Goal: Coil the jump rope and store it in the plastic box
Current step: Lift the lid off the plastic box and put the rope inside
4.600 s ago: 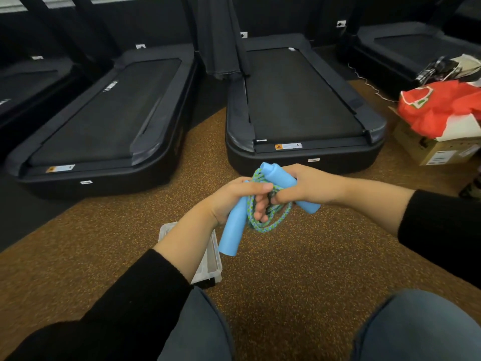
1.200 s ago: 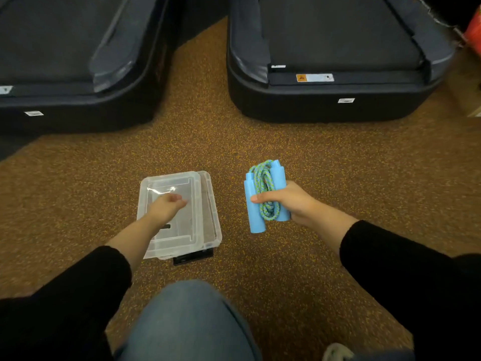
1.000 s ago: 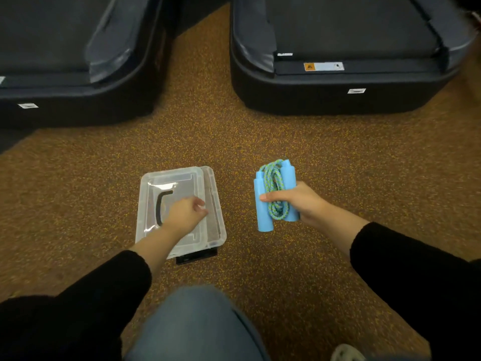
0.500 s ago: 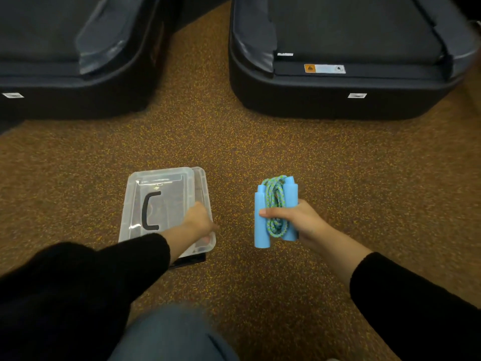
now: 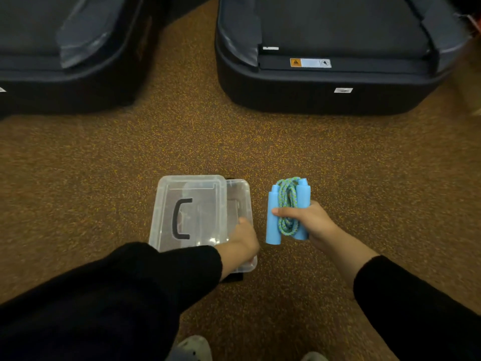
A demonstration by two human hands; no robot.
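My right hand (image 5: 311, 222) grips the coiled jump rope (image 5: 287, 204): two light blue handles side by side with the green-blue cord bundled between them, held just above the floor. Left of it the clear plastic box (image 5: 240, 201) sits on the carpet. Its clear lid (image 5: 191, 212), with a black handle, lies shifted to the left, so a strip of the box along the right side is uncovered. My left hand (image 5: 243, 241) rests at the lid's near right corner, fingers curled on its edge.
Two dark treadmills (image 5: 325, 56) stand on the far side, with a gap of brown speckled carpet (image 5: 182, 142) between them. The toes of my shoes (image 5: 192, 347) show at the bottom edge.
My left hand has slid the lid leftward off the box, uncovering its right side. My right hand keeps the coiled rope in much the same place beside the box.
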